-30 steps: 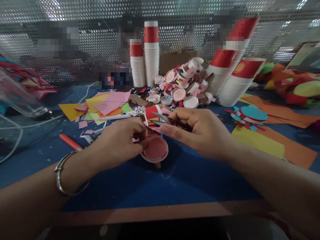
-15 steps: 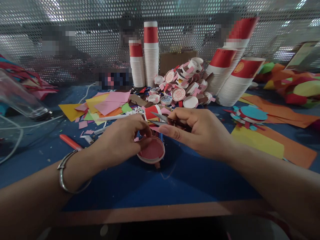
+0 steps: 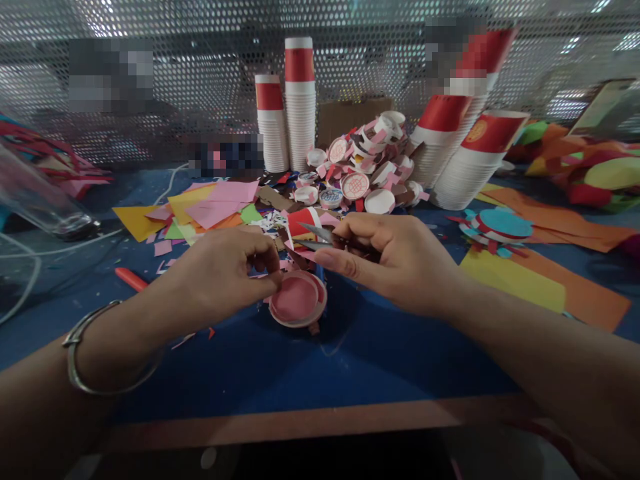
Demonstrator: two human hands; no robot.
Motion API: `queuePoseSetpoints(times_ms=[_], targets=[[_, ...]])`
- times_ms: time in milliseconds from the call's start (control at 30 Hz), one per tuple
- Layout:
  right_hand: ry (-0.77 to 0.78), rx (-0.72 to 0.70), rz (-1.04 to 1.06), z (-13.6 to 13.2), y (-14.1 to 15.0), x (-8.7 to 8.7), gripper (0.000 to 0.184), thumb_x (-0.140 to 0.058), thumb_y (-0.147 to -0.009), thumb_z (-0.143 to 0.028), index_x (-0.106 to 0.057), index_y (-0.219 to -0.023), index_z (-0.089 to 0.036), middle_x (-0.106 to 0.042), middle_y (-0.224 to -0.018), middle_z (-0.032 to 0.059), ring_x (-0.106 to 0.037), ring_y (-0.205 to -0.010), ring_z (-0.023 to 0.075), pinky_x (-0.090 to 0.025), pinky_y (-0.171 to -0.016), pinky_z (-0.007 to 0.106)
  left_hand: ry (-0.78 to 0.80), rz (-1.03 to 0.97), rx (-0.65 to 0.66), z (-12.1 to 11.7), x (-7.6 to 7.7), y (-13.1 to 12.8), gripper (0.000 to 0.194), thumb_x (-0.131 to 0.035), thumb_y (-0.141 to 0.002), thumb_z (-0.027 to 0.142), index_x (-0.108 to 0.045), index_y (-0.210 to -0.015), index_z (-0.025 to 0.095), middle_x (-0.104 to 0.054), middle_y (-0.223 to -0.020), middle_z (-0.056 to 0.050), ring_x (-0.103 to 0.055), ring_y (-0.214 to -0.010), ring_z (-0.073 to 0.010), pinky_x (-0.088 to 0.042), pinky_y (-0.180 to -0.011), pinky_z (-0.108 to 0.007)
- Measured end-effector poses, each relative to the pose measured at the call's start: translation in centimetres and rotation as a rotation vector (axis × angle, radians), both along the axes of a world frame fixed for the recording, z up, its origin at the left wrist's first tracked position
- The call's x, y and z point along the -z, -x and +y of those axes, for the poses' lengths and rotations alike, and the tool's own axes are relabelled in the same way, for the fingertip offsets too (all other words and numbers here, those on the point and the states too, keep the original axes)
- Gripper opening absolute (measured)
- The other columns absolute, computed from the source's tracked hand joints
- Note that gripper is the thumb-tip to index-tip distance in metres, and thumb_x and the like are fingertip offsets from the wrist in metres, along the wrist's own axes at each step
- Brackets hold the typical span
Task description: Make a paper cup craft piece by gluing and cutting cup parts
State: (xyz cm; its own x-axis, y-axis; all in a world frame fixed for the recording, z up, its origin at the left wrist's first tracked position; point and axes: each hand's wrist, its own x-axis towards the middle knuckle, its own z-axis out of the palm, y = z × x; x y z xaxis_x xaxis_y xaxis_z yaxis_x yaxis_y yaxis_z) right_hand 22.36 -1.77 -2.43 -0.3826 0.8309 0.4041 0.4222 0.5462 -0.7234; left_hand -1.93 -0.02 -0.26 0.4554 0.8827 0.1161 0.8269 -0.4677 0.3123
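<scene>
My right hand (image 3: 395, 257) is closed round a pair of scissors (image 3: 320, 237), its blades slightly apart and pointing left. The thumb and fingers of my left hand (image 3: 235, 270) pinch together at the left edge of a pink paper disc (image 3: 295, 298). The disc sits off-centre to the left in a cut-down paper cup base (image 3: 323, 308), which has a pale rim and paper tabs around it. Behind the blades lies a red and white paper cup piece (image 3: 301, 220). A silver bangle is on my left wrist.
Tall stacks of paper cups (image 3: 300, 113) stand at the back, beside a heap of cut cup bases (image 3: 355, 187). Coloured paper sheets (image 3: 225, 200) lie left, others (image 3: 515, 280) right with a blue-topped piece (image 3: 503, 225). A red stick-like object (image 3: 131, 279) is beside my left forearm.
My left hand has drawn back to the left. The pink disc now shows as a separate circle, shifted left inside the cup base. The right hand and scissors stay nearly still.
</scene>
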Motion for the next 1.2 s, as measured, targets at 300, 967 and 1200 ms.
queuePoseSetpoints(times_ms=[300,967,1200], targets=[[-0.012,0.002,-0.004,-0.1,0.0,0.2,0.043,-0.073,-0.089,-0.058,-0.06,-0.082,-0.018,-0.049,-0.067,-0.0045,-0.039,-0.058,0.0091,-0.03,-0.054,0.026,0.115,-0.008,-0.041,0.1,0.0,0.3,0.011,-0.068,-0.077,0.032,-0.074,-0.078,0.023,-0.074,-0.072,0.001,-0.067,-0.066,-0.018,-0.046,-0.062,-0.029],[-0.016,-0.015,-0.022,0.0,0.2,0.0,0.039,-0.072,-0.093,-0.051,-0.06,-0.078,-0.016,-0.047,-0.065,-0.0053,-0.039,-0.057,0.0076,-0.031,-0.053,0.025,0.401,0.054,-0.03,0.1,-0.5,1.3,0.02,-0.062,-0.084,0.038,-0.07,-0.076,0.021,-0.071,-0.056,0.001,-0.067,-0.047,-0.0164,-0.046,-0.043,-0.022],[0.116,-0.065,-0.074,0.1,0.2,0.2,0.042,-0.068,-0.093,-0.056,-0.062,-0.08,-0.016,-0.05,-0.066,-0.0045,-0.042,-0.059,0.0091,-0.031,-0.052,0.026,0.455,0.093,-0.03,0.2,-0.8,1.8,0.028,-0.069,-0.081,0.048,-0.076,-0.094,0.023,-0.073,-0.064,-0.001,-0.066,-0.048,-0.0188,-0.044,-0.042,-0.024]])
